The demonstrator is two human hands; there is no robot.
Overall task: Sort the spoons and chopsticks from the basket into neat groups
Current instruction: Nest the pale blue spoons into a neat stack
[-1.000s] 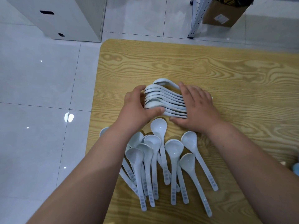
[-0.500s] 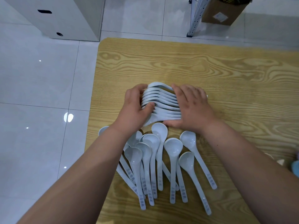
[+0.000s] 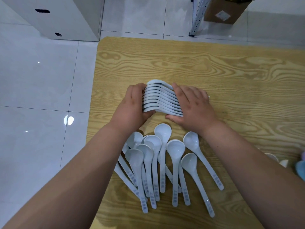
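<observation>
Squeezing a nested stack of white spoons (image 3: 160, 100) between both hands on the wood tabletop (image 3: 231, 66), left hand (image 3: 132, 106) wrapped round the bowl ends, right hand (image 3: 193, 104) flat over the handles. Loose spoons (image 3: 165, 162) w/ blue print fanned out nearer, btw the forearms.

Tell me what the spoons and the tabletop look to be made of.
Spoons: glossy white, likely ceramic or melamine; smooth sheen with small highlights in the bowls, printed blue marks on the handles. The look cannot settle which.
Tabletop: wood or wood-look laminate, matte yellow-tan with bold swirling grain.
</observation>
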